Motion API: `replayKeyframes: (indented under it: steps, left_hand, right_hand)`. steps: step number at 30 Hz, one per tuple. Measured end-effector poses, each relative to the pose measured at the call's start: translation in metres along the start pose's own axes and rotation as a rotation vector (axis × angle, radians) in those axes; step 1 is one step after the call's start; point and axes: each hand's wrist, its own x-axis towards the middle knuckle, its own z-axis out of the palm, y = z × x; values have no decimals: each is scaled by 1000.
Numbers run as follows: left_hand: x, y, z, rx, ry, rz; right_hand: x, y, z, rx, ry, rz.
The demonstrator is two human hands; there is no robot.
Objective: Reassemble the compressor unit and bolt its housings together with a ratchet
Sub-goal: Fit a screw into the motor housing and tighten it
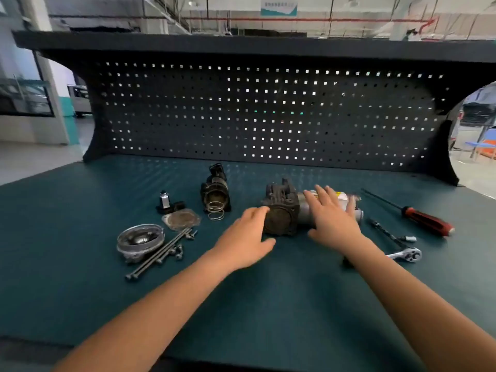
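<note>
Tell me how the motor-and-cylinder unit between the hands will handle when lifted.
Probably heavy for its size: the motor-and-cylinder unit looks all metal, a dark cast block plus a silver can. Lying on its side, the round can may roll, though the lumpy block likely checks that.

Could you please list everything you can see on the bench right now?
Motor unit: one, dark housing with silver body, centre.
Second housing: one, black, behind, left of centre.
Spring: one, silver, at that housing's mouth.
Gasket: one, grey-brown, left of centre.
Small block: one, black-silver, behind gasket.
Round cover: one, silver, near left.
Bolts: several, grey, beside the cover.
Screwdriver: one, red-black handle, far right.
Ratchet: one, silver, near right.
Mat: one, teal, under everything.
Pegboard: one, black, at the back.
Hands: two, bare; left hand at the unit's dark end, right hand spread over its silver body.
</note>
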Motion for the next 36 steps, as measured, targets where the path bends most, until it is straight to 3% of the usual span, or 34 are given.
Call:
replayKeyframes:
  steps: [6,13,16,19,22,25,28,33,36]
  left_hand:
    - [48,-14,18,-229,69,-127]
    - [67,-33,19,-280,93,-158]
    - [61,-26,18,-188,223,-195]
    - [49,0,22,-93,406,-20]
    - [37,32,33,-99,281,87]
    - [26,39,35,-241,208,103]
    - [17,38,30,-378,183,113]
    - [20,51,41,-33,25,48]
    - [25,65,51,76,13,-42]
  right_hand:
    - [9,45,-3,6,-36,182]
    - [9,69,-6,73,10,91]
    - [6,61,-9,115,60,83]
    - [-9,36,-12,33,130,143]
    - [-28,4,-12,-110,204,144]
    - [-48,-13,-15,25,326,102]
    - [-60,-4,-19,182,337,31]
    - [-46,24,-26,534,252,80]
    - [-30,37,-29,922,197,164]
